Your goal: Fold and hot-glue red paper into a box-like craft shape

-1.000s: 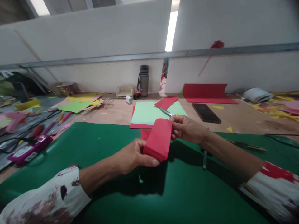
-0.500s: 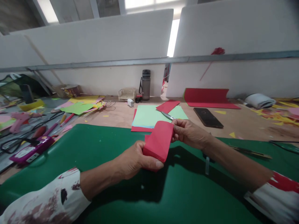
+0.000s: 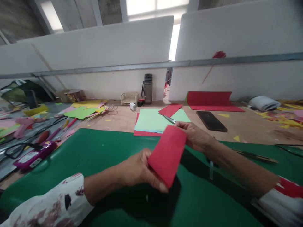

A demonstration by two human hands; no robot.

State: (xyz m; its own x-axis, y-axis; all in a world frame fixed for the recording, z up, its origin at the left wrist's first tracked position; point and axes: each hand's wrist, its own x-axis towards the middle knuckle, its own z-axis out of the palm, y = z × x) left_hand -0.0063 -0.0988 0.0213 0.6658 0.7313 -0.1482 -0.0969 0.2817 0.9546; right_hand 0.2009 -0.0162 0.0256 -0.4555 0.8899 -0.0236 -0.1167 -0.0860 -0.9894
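Left grip (image 3: 142,168) and right grip (image 3: 196,135) are holding red paper (image 3: 168,154) aloft; work is apparently standing unfinished, blur obscuring any folds; scissors (image 3: 169,119) are lying beyond right grip.

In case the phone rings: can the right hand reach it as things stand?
Probably yes: the phone lies just beyond the right hand, with nothing visible between them, though that hand holds the red paper.

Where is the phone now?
In the head view, the phone lies on the wooden table right of centre, between the right hand and the folded red sheet.
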